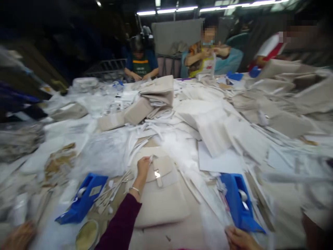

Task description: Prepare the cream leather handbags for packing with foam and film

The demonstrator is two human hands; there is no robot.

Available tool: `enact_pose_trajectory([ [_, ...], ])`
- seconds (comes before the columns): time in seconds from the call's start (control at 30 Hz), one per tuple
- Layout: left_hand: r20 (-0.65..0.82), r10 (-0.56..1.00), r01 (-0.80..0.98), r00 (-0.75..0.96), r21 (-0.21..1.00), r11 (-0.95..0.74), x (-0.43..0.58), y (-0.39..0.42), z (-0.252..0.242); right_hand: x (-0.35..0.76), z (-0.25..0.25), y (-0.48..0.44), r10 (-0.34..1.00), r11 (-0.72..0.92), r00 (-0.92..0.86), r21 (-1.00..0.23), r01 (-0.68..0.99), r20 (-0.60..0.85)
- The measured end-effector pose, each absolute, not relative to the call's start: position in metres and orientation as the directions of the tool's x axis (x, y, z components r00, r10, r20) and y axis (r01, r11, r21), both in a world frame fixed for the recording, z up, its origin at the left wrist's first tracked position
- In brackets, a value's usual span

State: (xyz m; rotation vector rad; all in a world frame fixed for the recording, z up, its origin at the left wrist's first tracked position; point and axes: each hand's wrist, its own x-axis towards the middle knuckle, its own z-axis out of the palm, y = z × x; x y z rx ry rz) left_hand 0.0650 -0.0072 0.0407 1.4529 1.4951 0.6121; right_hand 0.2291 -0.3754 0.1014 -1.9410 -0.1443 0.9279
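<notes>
A beige fabric bag [163, 203] with a flap, a short strap and a shiny metal buckle [157, 173] lies flat in front of me. My left hand [143, 168], below a bracelet and a purple sleeve, pinches the bag's far edge beside the strap. At the bottom right, my right hand [240, 239] has its fingers curled by the near end of a blue tape dispenser [235, 199]. Whatever those fingers hold is too blurred to make out. A second blue tape dispenser [87, 198] stands left of the bag.
A round tub [87, 236] sits near my left forearm. Beige fabric pieces [137, 111] and white sheets [213, 128] cover the table beyond. Another person's hand [22, 236] shows at the lower left. Co-workers [142, 66] sit across the table.
</notes>
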Motion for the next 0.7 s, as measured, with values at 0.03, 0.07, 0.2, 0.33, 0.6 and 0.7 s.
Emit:
enact_pose_trajectory([
  [0.03, -0.268, 0.955, 0.471, 0.127, 0.863, 0.180, 0.064, -0.004, 0.036, 0.228, 0.101, -0.347, 0.559, -0.522, 0.617, -0.813, -0.258, -0.555],
  [0.07, -0.265, 0.957, 0.455, 0.119, 0.871, 0.185, 0.062, -0.001, 0.031, 0.226, 0.102, -0.316, 0.656, -0.488, 0.523, -0.834, -0.255, -0.544],
  [0.2, -0.257, 0.956, 0.378, 0.141, 0.906, 0.188, 0.056, 0.000, 0.018, 0.213, 0.105, -0.168, 0.865, -0.340, 0.282, -0.899, -0.277, -0.414],
  [0.33, -0.217, 0.955, 0.286, 0.205, 0.946, 0.153, 0.052, -0.002, 0.016, 0.196, 0.086, -0.054, 0.864, -0.448, 0.170, -0.877, -0.171, -0.475],
  [0.6, -0.167, 0.973, 0.449, 0.159, 0.890, 0.079, 0.049, -0.003, 0.017, 0.178, 0.040, 0.007, 0.742, -0.670, 0.095, -0.741, 0.049, -0.664],
  [0.7, -0.164, 0.972, 0.485, 0.168, 0.872, 0.064, 0.048, -0.004, 0.014, 0.177, 0.034, 0.013, 0.720, -0.694, 0.123, -0.711, 0.115, -0.683],
])
